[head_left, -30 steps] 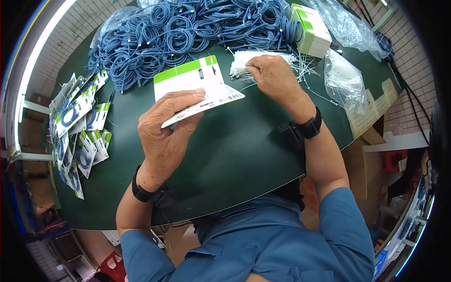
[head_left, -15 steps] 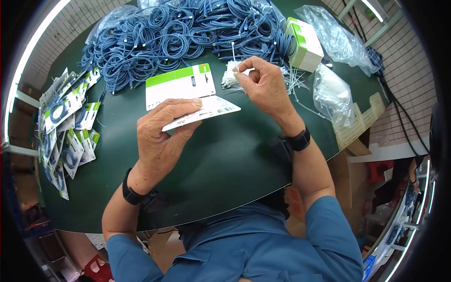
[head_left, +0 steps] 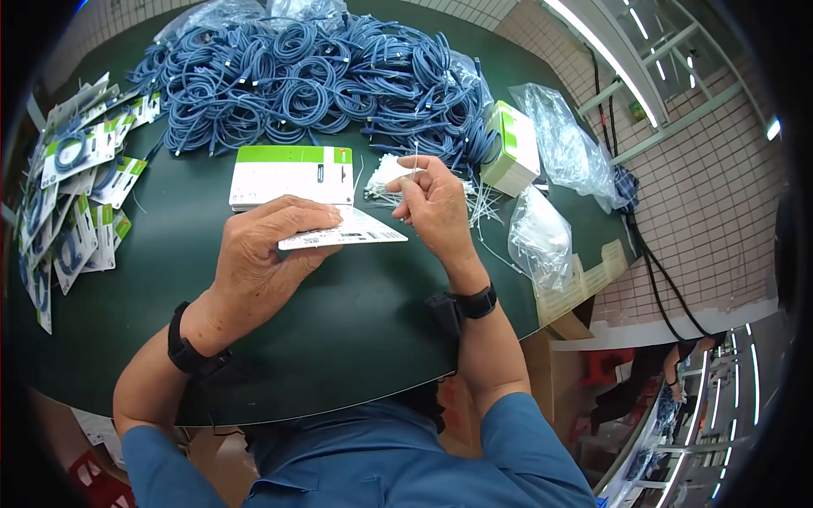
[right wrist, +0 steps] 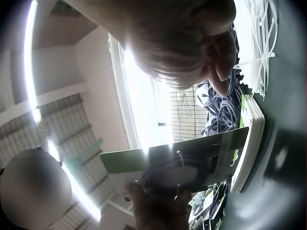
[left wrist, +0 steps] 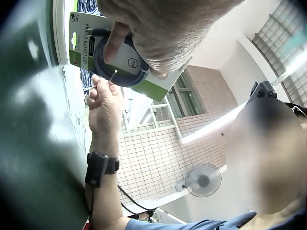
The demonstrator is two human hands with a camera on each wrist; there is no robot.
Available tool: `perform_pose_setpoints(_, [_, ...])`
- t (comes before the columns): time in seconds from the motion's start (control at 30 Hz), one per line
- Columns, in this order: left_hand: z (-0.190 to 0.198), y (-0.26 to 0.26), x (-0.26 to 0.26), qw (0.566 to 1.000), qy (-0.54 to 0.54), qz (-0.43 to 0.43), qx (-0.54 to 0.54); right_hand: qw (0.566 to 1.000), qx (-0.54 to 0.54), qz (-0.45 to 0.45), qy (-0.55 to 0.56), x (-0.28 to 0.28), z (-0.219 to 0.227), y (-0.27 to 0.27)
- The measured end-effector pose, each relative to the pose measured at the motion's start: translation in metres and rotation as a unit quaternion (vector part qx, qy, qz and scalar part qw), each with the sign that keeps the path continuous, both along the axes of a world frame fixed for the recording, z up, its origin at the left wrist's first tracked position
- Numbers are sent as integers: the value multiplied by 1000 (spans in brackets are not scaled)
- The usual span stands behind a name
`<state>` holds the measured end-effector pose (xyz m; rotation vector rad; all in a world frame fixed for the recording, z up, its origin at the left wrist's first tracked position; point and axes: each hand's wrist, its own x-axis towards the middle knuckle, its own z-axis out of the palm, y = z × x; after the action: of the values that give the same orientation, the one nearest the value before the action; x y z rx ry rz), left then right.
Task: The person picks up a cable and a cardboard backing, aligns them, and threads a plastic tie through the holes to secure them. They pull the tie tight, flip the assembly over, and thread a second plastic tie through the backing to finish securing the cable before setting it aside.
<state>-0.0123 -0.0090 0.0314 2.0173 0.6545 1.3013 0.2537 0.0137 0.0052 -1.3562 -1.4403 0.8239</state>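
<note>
My left hand (head_left: pixel 262 245) grips a cable card (head_left: pixel 343 230); my right hand (head_left: pixel 432 199) pinches a tie (head_left: pixel 414 161). Next, I judge, threading needs careful aim.

Cables (head_left: pixel 313 80) lay heaped at the table's (head_left: pixel 356 330) far side, a card stack (head_left: pixel 288 173) before them, packed cards (head_left: pixel 72 195) left, box (head_left: pixel 512 148) and bags (head_left: pixel 542 237) right.

I see a smooth, matt green bench (head_left: pixel 356 322), glossy paper cards (head_left: pixel 292 173), rubbery blue cables (head_left: pixel 313 76), thin white plastic ties (head_left: pixel 385 173) and crinkled clear plastic bags (head_left: pixel 542 241).
</note>
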Motion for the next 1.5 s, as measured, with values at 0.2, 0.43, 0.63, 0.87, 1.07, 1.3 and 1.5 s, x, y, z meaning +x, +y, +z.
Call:
perform_pose_setpoints(0.2, [-3,1,-1,1000,3,1,1,1000,-21,-8,5,0,4,-2])
perform_pose_setpoints(0.43, [-5,2,-1,1000,5,2,-3,984,131,-36,-112,11,-13,5])
perform_pose_setpoints(0.63, [-2,4,-2,999,18,23,30,985,168,-37,-14,0,7,-6])
perform_pose_setpoints(0.87, [1,4,-4,1000,15,5,17,991,112,-59,41,-3,10,-7])
perform_pose_setpoints(1.07, [1,8,-5,997,24,33,63,991,109,-58,-46,2,6,-5])
perform_pose_setpoints(1.3, [-4,12,-5,993,35,61,95,990,119,-46,56,-3,10,-9])
perform_pose_setpoints(1.5, [-11,17,-6,992,37,74,98,976,200,-60,-58,-3,6,-9])
